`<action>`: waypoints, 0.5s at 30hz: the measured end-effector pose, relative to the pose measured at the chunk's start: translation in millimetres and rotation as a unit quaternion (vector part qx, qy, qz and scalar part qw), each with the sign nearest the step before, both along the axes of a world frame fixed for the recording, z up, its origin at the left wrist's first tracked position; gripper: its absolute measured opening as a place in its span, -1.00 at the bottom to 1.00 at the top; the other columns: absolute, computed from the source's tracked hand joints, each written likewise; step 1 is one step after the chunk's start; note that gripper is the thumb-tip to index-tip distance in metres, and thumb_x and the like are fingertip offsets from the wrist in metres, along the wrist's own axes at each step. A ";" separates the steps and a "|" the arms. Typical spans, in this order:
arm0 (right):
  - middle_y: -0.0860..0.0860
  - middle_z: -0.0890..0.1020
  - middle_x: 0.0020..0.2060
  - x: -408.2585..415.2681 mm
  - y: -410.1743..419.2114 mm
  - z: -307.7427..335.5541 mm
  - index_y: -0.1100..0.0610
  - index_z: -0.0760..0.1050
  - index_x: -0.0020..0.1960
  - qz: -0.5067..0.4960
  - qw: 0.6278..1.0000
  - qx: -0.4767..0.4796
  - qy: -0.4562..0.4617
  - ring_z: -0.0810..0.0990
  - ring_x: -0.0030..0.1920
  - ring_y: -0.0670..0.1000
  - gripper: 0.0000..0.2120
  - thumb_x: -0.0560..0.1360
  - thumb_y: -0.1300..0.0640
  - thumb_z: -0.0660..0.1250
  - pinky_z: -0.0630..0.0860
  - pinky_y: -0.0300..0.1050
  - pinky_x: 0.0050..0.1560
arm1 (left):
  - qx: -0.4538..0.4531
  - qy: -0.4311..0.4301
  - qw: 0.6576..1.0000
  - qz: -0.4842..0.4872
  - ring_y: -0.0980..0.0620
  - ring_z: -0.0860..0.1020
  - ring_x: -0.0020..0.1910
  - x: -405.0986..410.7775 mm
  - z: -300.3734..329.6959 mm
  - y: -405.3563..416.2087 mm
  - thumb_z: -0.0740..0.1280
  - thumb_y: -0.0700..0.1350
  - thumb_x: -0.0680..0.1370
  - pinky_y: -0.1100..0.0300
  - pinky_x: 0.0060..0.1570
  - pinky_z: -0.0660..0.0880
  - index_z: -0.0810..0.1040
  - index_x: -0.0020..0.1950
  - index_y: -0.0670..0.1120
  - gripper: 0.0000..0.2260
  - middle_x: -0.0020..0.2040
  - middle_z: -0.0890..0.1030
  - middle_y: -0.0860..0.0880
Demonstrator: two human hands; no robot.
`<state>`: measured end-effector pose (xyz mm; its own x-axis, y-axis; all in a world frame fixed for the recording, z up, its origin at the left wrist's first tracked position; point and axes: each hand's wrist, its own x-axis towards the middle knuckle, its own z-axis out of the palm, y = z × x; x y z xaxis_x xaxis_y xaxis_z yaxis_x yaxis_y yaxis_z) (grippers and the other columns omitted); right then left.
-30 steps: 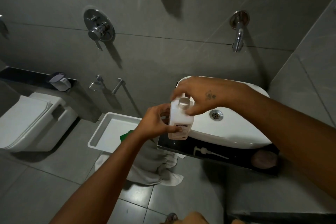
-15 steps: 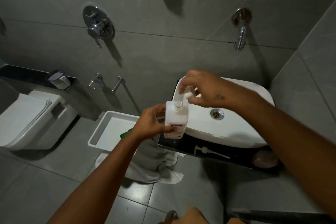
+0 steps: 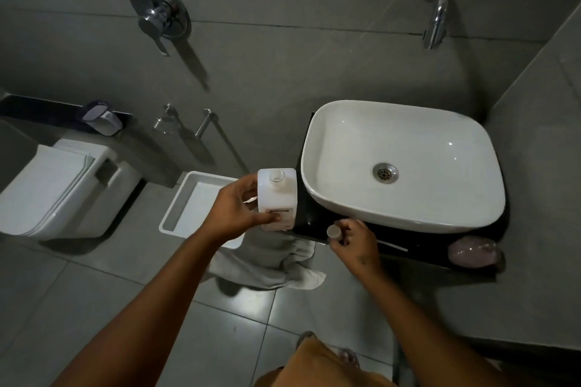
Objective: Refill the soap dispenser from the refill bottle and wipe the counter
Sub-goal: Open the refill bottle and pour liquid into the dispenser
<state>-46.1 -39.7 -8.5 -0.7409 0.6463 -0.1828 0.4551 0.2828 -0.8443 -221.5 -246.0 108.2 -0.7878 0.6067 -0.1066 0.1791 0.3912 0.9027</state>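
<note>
My left hand grips a white rectangular bottle with a small label, held upright just left of the black counter; its round neck on top is uncapped. My right hand pinches the bottle's small round cap at the counter's front edge. A white pump head with its thin tube lies on the counter, partly hidden behind my right hand. A pinkish rounded object sits at the counter's right end.
A white basin fills most of the counter, with a wall tap above. A white tray and a crumpled whitish towel lie on the floor to the left. The toilet stands further left.
My right hand took the cap off the bottle and carried it down to the counter's front edge. My left hand moved the bottle slightly left, off the basin.
</note>
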 end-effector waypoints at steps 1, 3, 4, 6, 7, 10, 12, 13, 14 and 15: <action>0.10 0.68 -0.02 -5.9 -3.4 -6.1 0.13 0.66 0.05 0.002 0.999 0.041 -0.009 0.66 -0.01 0.13 -0.72 0.35 0.25 0.51 0.60 0.09 0.07 | -0.001 0.001 1.000 0.002 0.13 0.69 0.15 -0.3 -0.5 -3.0 0.70 -0.22 0.22 0.12 0.13 0.66 0.60 0.21 0.18 -0.35 0.14 0.73 0.14; 0.09 0.71 -0.04 -14.5 -8.6 -16.7 0.13 0.68 0.08 0.011 0.991 0.127 -0.032 0.61 0.04 0.19 -0.74 0.38 0.19 0.51 0.55 0.06 0.11 | 0.000 0.000 1.000 0.008 0.09 0.69 0.16 -2.1 -1.9 -10.0 0.70 -0.26 0.24 0.10 0.12 0.66 0.60 0.27 0.11 -0.33 0.15 0.73 0.10; 0.09 0.72 -0.07 -17.2 -10.5 -20.7 0.12 0.68 0.07 0.010 0.988 0.148 -0.041 0.60 0.04 0.21 -0.75 0.40 0.18 0.51 0.54 0.05 0.10 | 0.001 0.002 1.000 0.010 0.08 0.69 0.16 -3.4 -1.9 -13.4 0.70 -0.28 0.25 0.11 0.11 0.66 0.59 0.30 0.04 -0.32 0.16 0.73 0.08; 0.09 0.72 -0.12 -21.6 -13.7 -27.1 0.09 0.70 0.04 0.003 0.985 0.163 -0.055 0.59 0.03 0.21 -0.80 0.41 0.17 0.50 0.53 0.03 0.07 | 0.005 0.011 1.000 0.016 0.09 0.69 0.17 -6.4 -0.1 -19.7 0.70 -0.28 0.26 0.17 0.08 0.66 0.57 0.36 -0.02 -0.30 0.17 0.72 0.09; 0.08 0.71 -0.15 -23.9 -15.1 -29.6 0.07 0.70 0.01 -0.004 0.984 0.166 -0.062 0.58 0.02 0.21 -0.82 0.41 0.16 0.51 0.52 0.03 0.05 | 0.005 0.013 1.000 0.018 0.10 0.69 0.17 -8.0 1.4 -21.9 0.70 -0.27 0.26 0.19 0.07 0.65 0.56 0.37 -0.03 -0.29 0.18 0.72 0.10; 0.12 0.67 -0.20 -30.0 -18.4 -36.1 0.04 0.70 -0.04 -0.035 0.981 0.171 -0.083 0.57 0.00 0.23 -0.85 0.39 0.15 0.52 0.48 0.04 0.04 | 0.009 0.011 1.000 0.025 0.09 0.69 0.17 -13.3 4.2 -25.2 0.69 -0.29 0.26 0.21 0.08 0.65 0.55 0.38 -0.07 -0.28 0.17 0.72 0.09; 0.13 0.64 -0.21 -32.1 -20.9 -38.5 0.02 0.71 -0.03 -0.043 0.979 0.173 -0.099 0.56 -0.01 0.24 -0.85 0.39 0.13 0.52 0.45 0.07 0.09 | 0.011 0.007 1.000 0.026 0.07 0.69 0.17 -15.7 4.2 -26.0 0.69 -0.31 0.26 0.18 0.09 0.65 0.55 0.38 -0.09 -0.28 0.18 0.72 0.05; 0.13 0.64 -0.21 -32.9 -21.4 -39.2 0.00 0.70 -0.02 -0.042 0.978 0.175 -0.107 0.55 0.00 0.23 -0.84 0.40 0.12 0.50 0.43 0.07 0.11 | 0.012 0.004 1.000 0.025 0.07 0.69 0.17 -16.2 4.1 -26.1 0.69 -0.32 0.27 0.16 0.10 0.65 0.55 0.38 -0.09 -0.28 0.18 0.72 0.04; 0.13 0.63 -0.21 -33.4 -21.3 -39.8 -0.01 0.70 -0.01 -0.041 0.977 0.178 -0.113 0.55 0.01 0.22 -0.84 0.41 0.10 0.49 0.42 0.07 0.12 | 0.013 0.002 1.000 0.021 0.06 0.69 0.18 -16.8 3.5 -26.0 0.68 -0.32 0.27 0.14 0.11 0.65 0.55 0.38 -0.09 -0.28 0.19 0.72 0.02; 0.12 0.63 -0.21 -33.5 -21.4 -39.7 -0.02 0.69 0.00 -0.038 0.976 0.181 -0.114 0.54 0.02 0.21 -0.84 0.42 0.09 0.48 0.40 0.06 0.12 | 0.014 0.001 1.000 0.017 0.05 0.69 0.18 -17.1 2.7 -26.2 0.68 -0.32 0.27 0.13 0.13 0.65 0.55 0.38 -0.09 -0.28 0.20 0.72 0.01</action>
<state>-79.7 -61.1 -48.2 -0.6551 0.7505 -0.0866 0.6507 0.5022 -0.5695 -238.6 -272.2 110.9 -0.8078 0.5827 -0.0890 0.1679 0.3722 0.9128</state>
